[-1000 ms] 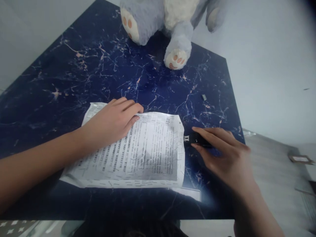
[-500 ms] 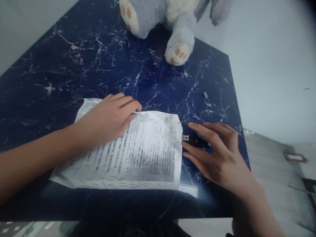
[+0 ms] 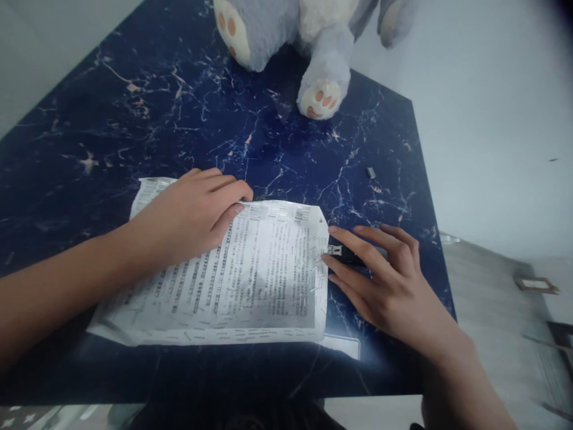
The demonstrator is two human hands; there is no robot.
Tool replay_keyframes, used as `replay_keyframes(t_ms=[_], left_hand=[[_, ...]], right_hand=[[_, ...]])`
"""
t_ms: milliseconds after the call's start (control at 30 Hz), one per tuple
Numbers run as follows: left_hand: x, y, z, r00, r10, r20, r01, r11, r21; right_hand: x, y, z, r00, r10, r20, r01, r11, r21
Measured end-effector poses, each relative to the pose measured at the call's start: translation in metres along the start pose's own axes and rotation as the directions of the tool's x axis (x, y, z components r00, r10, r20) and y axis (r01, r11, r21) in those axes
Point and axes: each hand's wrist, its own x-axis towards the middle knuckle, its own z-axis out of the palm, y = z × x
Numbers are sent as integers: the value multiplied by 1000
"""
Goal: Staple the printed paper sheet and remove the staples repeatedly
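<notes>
A sheet of printed paper (image 3: 264,275) lies on the dark blue table, with many staples along its edges. My left hand (image 3: 192,209) rests on its upper left part, the thumb on top and the fingers bent over the far edge. At the paper's right edge is a black stapler (image 3: 347,255), its metal front end against the paper. My right hand (image 3: 385,275) is spread over the stapler and covers much of it. Its fingertips reach the paper's right edge on both sides of the stapler's front.
A grey plush toy (image 3: 322,71) sits at the table's far side. A small grey piece (image 3: 370,172) lies right of the middle on the marbled table (image 3: 179,131). A pale, flat rectangular thing (image 3: 344,346) partly shows under the paper's lower right corner.
My right hand has moved left over the stapler, its fingertips now reaching the paper's edge. The paper and my left hand have shifted slightly left.
</notes>
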Motion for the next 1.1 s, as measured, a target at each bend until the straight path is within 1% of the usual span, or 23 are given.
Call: replay_keyframes(t_ms=[167,233,333,400,500,567,633,667,733,767,833,967,1100], left_hand=[[-1,3,-1,1000,22,-17,-22,999,28],[-1,5,-2,999,37,-20,-37,999,33],[-2,7,-1,998,57,0,-57,998,25],[-3,9,1,998,60,11,-60,998,5],[-4,11,5,998,67,10,-67,998,-11],[-5,12,7,997,73,2,-73,997,-8],[-5,14,8,997,78,-10,-78,997,-4],[-5,14,9,997,83,-11,-83,997,-2],[-5,16,10,995,99,-17,-99,995,2],[-4,16,11,994,108,-18,-108,994,4],[-4,17,12,992,121,-23,-121,993,6],[-3,20,14,993,109,-46,-109,994,11],[-3,23,13,992,108,-60,-109,994,-5]], right_hand=[[0,0,1,999,-40,24,40,999,14],[1,0,1,998,-54,17,54,999,11],[2,-1,0,996,-92,-1,92,996,6],[2,0,-1,995,-95,5,95,995,23],[0,2,-4,998,-62,5,62,995,85],[-1,4,-6,999,-32,-43,39,987,159],[-2,6,-8,992,58,-111,-29,969,244],[-1,7,-9,985,117,-125,-78,957,280],[0,9,-9,970,220,-103,-178,932,315],[0,10,-8,966,246,-78,-209,923,324],[0,12,-5,964,261,-46,-228,907,353],[-1,14,2,960,275,-55,-226,875,428],[-1,12,3,961,269,-63,-215,873,438]])
